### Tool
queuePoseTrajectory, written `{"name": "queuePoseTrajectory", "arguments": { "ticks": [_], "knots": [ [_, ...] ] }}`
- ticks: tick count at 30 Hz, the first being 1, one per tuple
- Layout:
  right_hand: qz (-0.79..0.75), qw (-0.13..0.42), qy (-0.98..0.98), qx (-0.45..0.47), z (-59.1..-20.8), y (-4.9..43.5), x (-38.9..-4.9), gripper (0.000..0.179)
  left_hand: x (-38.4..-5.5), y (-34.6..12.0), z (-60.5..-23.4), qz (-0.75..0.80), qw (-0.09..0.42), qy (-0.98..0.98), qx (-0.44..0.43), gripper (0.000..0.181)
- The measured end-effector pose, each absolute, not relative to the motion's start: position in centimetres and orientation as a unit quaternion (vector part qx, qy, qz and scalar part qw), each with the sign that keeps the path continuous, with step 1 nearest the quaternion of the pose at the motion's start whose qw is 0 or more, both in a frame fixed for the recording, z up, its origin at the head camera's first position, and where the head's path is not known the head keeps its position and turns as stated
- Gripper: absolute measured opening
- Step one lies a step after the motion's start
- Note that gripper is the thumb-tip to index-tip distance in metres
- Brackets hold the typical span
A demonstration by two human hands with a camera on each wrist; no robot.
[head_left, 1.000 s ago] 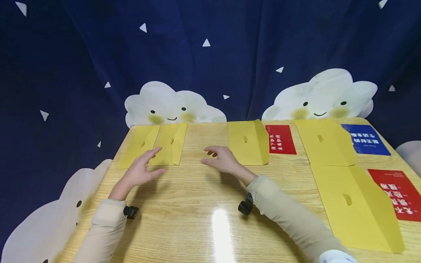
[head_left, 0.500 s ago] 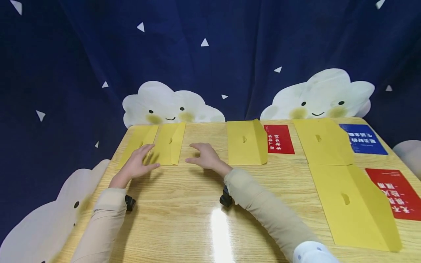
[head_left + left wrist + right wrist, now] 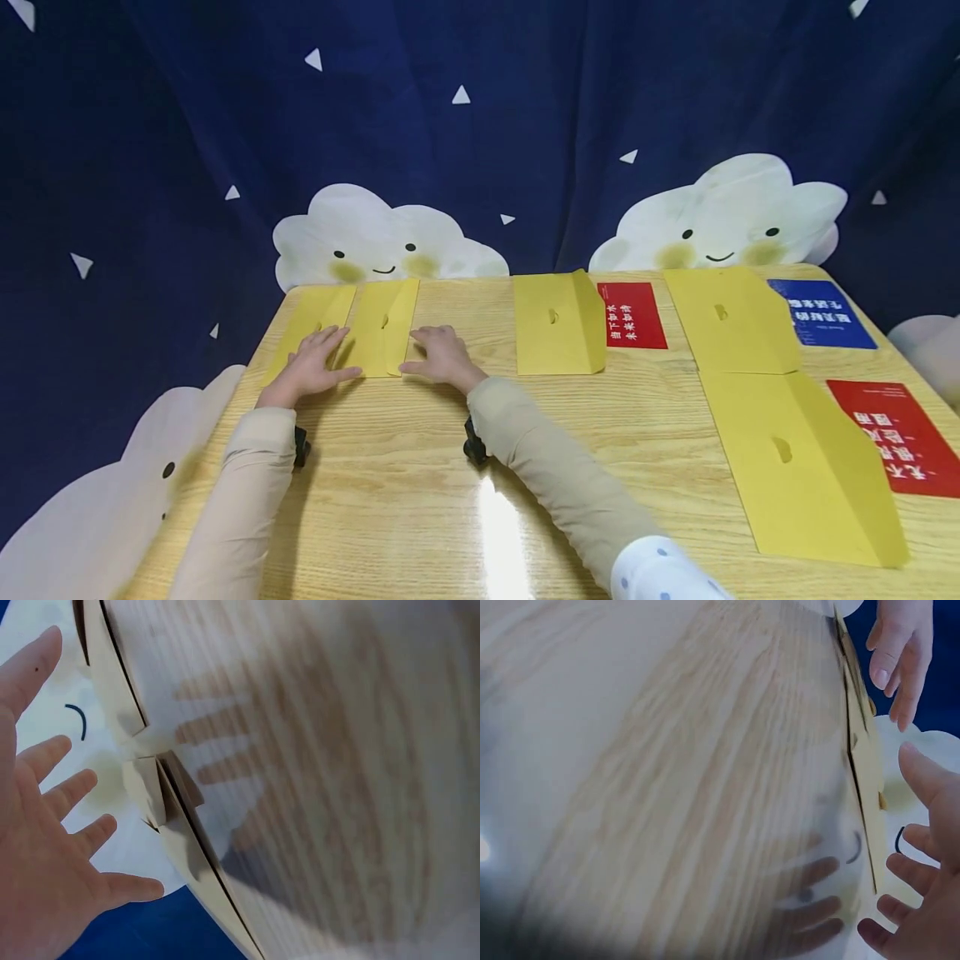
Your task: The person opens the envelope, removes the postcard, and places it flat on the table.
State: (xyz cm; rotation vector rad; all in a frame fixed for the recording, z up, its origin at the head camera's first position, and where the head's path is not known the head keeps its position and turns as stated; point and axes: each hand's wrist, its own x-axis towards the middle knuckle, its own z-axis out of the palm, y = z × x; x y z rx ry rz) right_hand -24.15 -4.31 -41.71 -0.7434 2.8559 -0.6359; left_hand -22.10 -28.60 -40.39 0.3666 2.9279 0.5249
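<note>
At the far left of the table lie two closed yellow envelopes side by side, an outer envelope [image 3: 327, 302] and an inner envelope [image 3: 385, 304]. My left hand [image 3: 309, 367] is over the near part of the outer one, with its fingers spread and holding nothing. The right hand [image 3: 444, 358] hovers at the right edge of the inner envelope, its thumb and fingertips close to that edge. Whether they touch it I cannot tell. In the left wrist view the left hand [image 3: 52, 847] is spread. The right wrist view shows the right hand [image 3: 937, 862] with fingers apart.
A yellow envelope [image 3: 536, 325] with its flap raised lies beside a red card [image 3: 637, 312]. Farther right are another yellow envelope [image 3: 738, 333] with a blue card [image 3: 832, 312], and a nearer yellow envelope [image 3: 810, 500] with a red card [image 3: 915, 442]. A patterned blue curtain [image 3: 540, 125] hangs behind.
My right hand has moved left, from near the middle envelope to the inner left envelope's right edge. The left hand has moved slightly left. The envelopes and cards have stayed in place.
</note>
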Motion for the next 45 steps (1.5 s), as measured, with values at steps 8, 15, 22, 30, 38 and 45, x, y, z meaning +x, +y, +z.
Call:
{"name": "queuePoseTrajectory", "arguments": {
  "ticks": [8, 15, 22, 30, 38, 45],
  "knots": [
    [-0.188, 0.104, 0.953, -0.214, -42.4, -5.7, -24.4, 0.072, -22.8, -28.5, -40.3, 0.152, 0.104, 0.977, 0.110, 0.080],
    [-0.154, 0.125, 0.953, -0.228, -42.4, -6.2, -24.0, 0.067, -23.0, -27.8, -40.2, 0.139, 0.127, 0.974, 0.123, 0.073],
    [-0.149, 0.132, 0.955, -0.222, -42.2, -6.5, -23.7, 0.065, -23.1, -27.6, -40.4, 0.130, 0.136, 0.975, 0.118, 0.073],
    [-0.142, 0.126, 0.958, -0.217, -42.3, -6.2, -23.8, 0.067, -23.1, -27.2, -40.5, 0.136, 0.133, 0.974, 0.121, 0.070],
    [-0.147, 0.122, 0.956, -0.222, -42.6, -6.1, -23.8, 0.067, -22.7, -27.0, -40.5, 0.136, 0.133, 0.974, 0.122, 0.073],
    [-0.148, 0.120, 0.954, -0.230, -42.7, -5.8, -23.5, 0.065, -22.4, -26.6, -40.4, 0.135, 0.131, 0.975, 0.121, 0.073]
  ]
}}
